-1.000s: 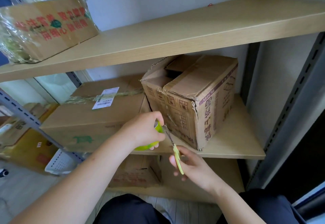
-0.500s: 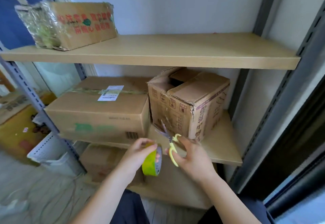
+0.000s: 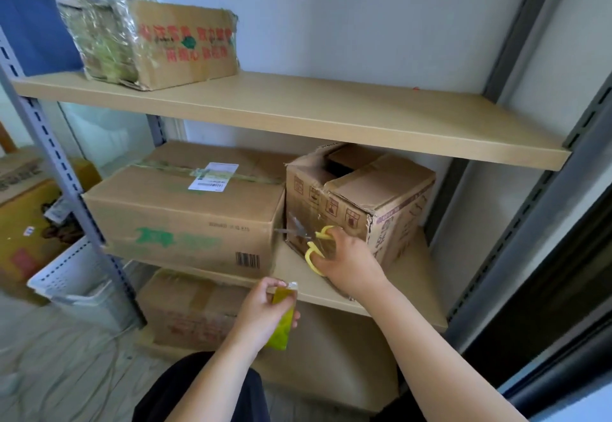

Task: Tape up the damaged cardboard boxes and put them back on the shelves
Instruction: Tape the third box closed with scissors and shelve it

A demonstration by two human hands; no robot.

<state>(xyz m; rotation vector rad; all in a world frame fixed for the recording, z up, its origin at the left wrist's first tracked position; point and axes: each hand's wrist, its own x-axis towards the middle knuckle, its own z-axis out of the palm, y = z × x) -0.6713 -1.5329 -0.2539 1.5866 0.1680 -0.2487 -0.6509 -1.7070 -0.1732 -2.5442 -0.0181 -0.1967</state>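
Tape cut done: left hand (image 3: pixel 261 312) has dropped below the middle shelf (image 3: pixel 414 296), grip pinching the tape roll (image 3: pixel 281 320); right hand (image 3: pixel 347 261), grip holding the scissors (image 3: pixel 314 246), now against the damaged box (image 3: pixel 361 200); top flaps still gaping, so more taping likely.

Scissors (image 3: pixel 299 234) blades blurred, perhaps slightly parted.

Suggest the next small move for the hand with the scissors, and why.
Probably set the scissors down on the middle shelf: the right hand holds them against the small box, whose top flaps gape open, while the left hand grips the tape roll.
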